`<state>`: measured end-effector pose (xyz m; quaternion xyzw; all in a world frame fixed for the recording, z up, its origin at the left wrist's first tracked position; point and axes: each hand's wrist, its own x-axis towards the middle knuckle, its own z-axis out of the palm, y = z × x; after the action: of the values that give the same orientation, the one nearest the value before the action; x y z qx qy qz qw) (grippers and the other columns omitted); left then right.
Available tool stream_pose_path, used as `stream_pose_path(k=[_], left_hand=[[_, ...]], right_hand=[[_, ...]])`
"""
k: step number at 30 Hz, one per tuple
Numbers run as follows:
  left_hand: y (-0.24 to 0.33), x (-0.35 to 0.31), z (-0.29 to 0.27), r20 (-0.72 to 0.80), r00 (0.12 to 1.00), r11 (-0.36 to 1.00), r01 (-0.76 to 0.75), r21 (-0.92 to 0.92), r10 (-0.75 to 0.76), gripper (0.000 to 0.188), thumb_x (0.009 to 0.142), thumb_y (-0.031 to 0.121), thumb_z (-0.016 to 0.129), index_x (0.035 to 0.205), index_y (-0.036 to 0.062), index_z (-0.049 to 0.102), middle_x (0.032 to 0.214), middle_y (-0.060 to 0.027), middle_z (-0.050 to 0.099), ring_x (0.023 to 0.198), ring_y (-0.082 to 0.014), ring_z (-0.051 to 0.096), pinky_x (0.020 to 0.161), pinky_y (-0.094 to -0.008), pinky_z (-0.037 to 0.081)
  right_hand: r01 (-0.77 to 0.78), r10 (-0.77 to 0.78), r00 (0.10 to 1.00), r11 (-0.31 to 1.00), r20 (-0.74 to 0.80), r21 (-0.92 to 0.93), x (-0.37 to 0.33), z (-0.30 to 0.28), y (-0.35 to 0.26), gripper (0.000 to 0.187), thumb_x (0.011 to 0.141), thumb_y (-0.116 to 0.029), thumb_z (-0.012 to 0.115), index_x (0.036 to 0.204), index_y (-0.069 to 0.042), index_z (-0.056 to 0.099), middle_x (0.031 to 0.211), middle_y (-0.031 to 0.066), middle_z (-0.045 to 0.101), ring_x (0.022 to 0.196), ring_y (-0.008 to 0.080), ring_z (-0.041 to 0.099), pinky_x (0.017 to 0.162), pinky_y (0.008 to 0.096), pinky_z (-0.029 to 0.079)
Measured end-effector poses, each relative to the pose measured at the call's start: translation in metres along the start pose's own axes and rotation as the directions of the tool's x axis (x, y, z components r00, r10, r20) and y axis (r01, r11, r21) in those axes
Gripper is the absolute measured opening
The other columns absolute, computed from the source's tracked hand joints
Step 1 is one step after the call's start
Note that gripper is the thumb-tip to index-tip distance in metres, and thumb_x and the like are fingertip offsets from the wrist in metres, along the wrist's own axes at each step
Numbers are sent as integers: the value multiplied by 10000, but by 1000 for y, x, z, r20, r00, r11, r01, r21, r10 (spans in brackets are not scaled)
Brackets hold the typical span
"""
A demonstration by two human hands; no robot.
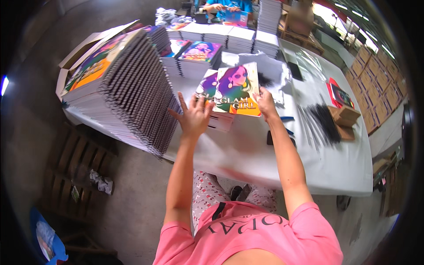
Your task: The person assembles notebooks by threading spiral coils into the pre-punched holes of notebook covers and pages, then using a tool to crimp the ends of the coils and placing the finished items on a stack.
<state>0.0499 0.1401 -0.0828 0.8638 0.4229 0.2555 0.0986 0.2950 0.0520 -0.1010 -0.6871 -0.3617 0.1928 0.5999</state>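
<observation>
**Cover sheet held over the table, spiral stack leaning close by**

The right hand (pixel 266 102) pinches the right edge of a colourful cover (pixel 236 89), lifting it above the white table (pixel 265 154). The cover shows a drawn figure with sunglasses on a purple and orange ground. The left hand (pixel 193 115) is spread open, fingers splayed, gripping nothing; it hovers just left of the cover, over a small pile (pixel 219 120) that lies under the cover's lower edge.

Left of the cover, a long stack (pixel 128 88) of spiral-bound notebooks leans sideways along the table's edge, its wire spines facing the person. Beyond the cover, flat piles (pixel 207 55) of more notebooks stand in rows. Right of the cover lie black binding strips (pixel 320 121), a wooden block (pixel 344 117), a red packet (pixel 339 95) and a dark phone (pixel 270 138).

What could go wrong, as I judge it:

- The cover is held by one edge only, so it may flop, crease or slip from the fingers.
- The open left hand is very near the leaning stack; a nudge could set the tilted notebooks sliding off the table.
- A sheet put down askew on the pile would misalign with what lies beneath.
</observation>
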Motion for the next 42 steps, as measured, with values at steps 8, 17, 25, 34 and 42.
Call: stream_pose_path(k=[8,17,25,34,42], left_hand=[[52,-3,-51,64,996,106,58,-993,55,205,879,38,541,1071,-32,524,948,-64,620,838,-101,587,748,-227,475],[121,-73,-44,139,736,743,-621,-251,662,166,765,21,563,919,73,533,791,-78,541,787,-269,547,683,-380,375],[114,-85,-7,-105,676,669,-737,-98,729,225,653,116,614,859,114,521,757,-18,484,730,-195,492,644,-347,337],[119,-116,7,-469,641,734,-679,22,607,406,608,454,749,628,172,458,628,47,431,653,-144,461,764,-359,273],[112,-112,19,-541,586,702,-712,12,603,380,590,455,748,646,183,488,643,48,457,734,-144,492,880,-435,256]], right_hand=[[28,-129,938,953,320,303,-124,-39,-70,195,918,-194,519,1053,-53,531,1000,59,611,855,85,551,727,246,454],[-168,-84,971,417,-222,-893,-50,-191,91,461,781,-329,654,1158,-92,532,1084,186,544,1027,353,525,897,417,418],[-320,278,947,749,-162,-580,-37,-196,30,565,710,-66,504,1267,-67,411,1023,304,581,1018,416,550,926,448,406],[52,1,992,904,123,-424,-132,-183,-61,440,862,-354,552,1267,-189,503,647,-6,428,601,90,404,588,212,365],[257,-203,942,948,268,-186,-204,-143,-72,254,841,-20,585,1082,-76,642,765,7,520,714,99,494,671,244,440]])
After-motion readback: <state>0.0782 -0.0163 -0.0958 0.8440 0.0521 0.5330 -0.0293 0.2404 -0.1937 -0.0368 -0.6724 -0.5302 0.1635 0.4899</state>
